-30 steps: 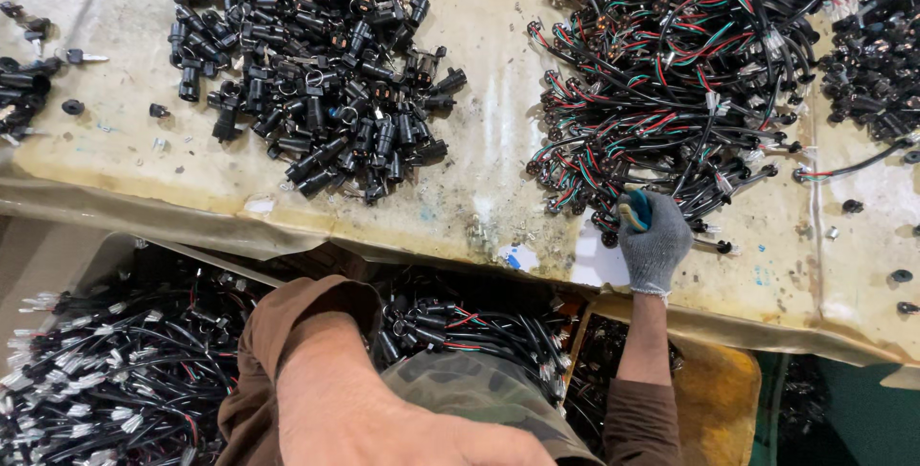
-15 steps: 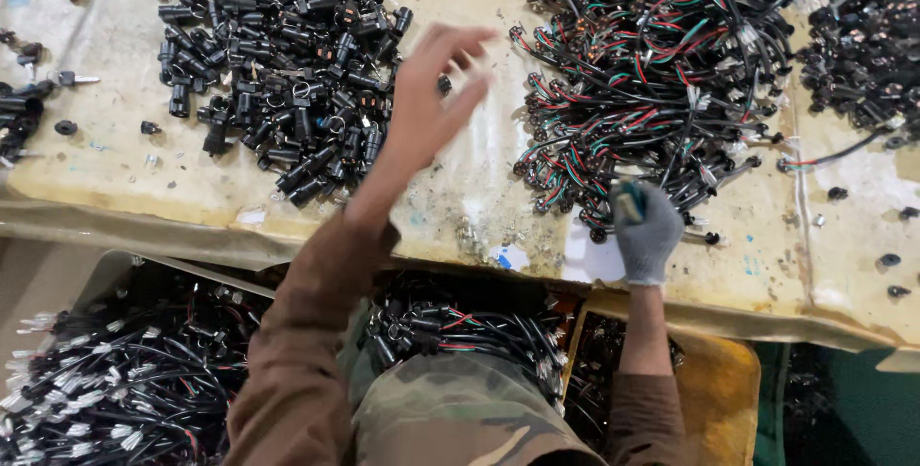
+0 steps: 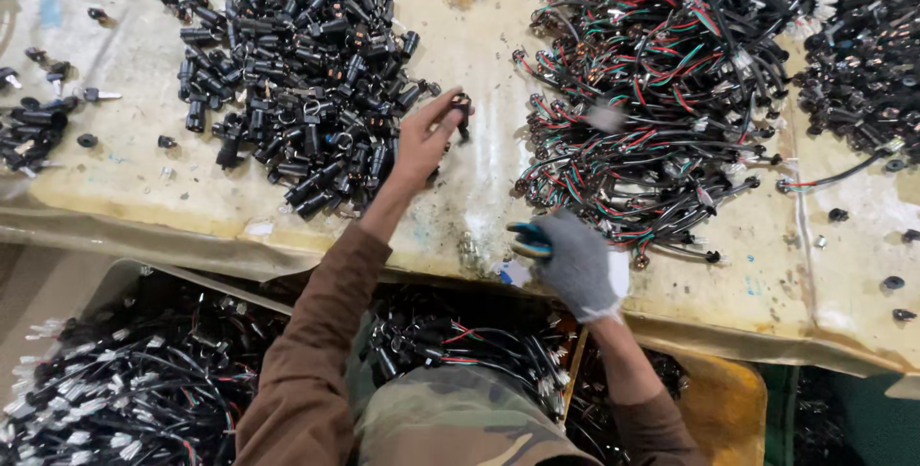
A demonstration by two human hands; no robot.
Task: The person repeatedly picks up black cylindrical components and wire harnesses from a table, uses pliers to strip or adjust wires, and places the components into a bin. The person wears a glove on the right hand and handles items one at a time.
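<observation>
My bare left hand [image 3: 424, 140] reaches over the table and pinches a small black connector part [image 3: 460, 108] at the right edge of a big heap of black cylindrical connectors [image 3: 297, 73]. In a grey glove, my right hand [image 3: 575, 260] rests near the table's front edge, closed around a tool with a blue and black handle [image 3: 529, 239]. Just beyond it lies a tangled pile of black, red and green wired leads [image 3: 661, 92].
The worn yellowish table top [image 3: 479, 35] has loose black parts at its left [image 3: 38, 121] and right [image 3: 867, 73] ends. Below the front edge, a crate of black wire harnesses [image 3: 144, 380] sits at the left and an orange bin [image 3: 728, 399] at the right.
My left arm rose from below the table edge and stretched out to the connector heap; its spread fingers have closed on one small part. The gloved right hand stayed put.
</observation>
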